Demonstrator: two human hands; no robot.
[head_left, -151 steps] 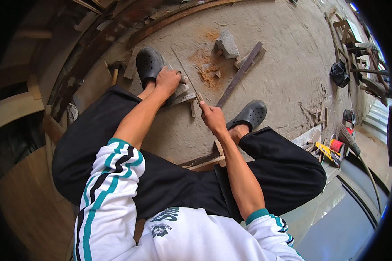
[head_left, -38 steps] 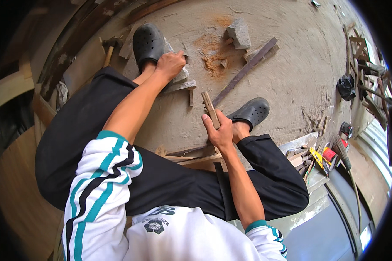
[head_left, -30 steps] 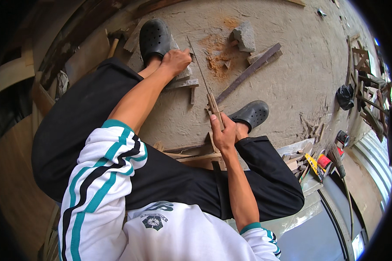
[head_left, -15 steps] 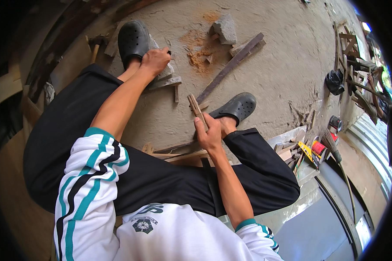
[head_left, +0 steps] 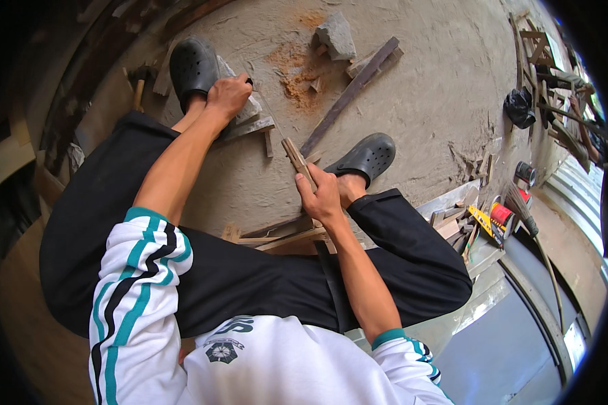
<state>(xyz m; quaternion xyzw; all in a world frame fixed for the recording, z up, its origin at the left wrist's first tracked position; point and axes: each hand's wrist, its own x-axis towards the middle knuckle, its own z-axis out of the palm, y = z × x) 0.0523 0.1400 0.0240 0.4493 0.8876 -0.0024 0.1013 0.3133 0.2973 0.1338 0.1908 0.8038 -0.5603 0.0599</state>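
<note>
Wooden handle (head_left: 294,156) gripped in the right hand (head_left: 323,197) at centre, sawing seems in hand; another stroke calls for a steady left hand (head_left: 228,96), upper left, its hold unclear to me.

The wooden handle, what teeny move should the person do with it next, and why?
Maybe a slow, gentle push of the wooden handle, stopping well short of the fingers. The right hand grips it, and its front end points toward the left hand, which is down beside the left shoe, so going carefully seems wise.
</note>
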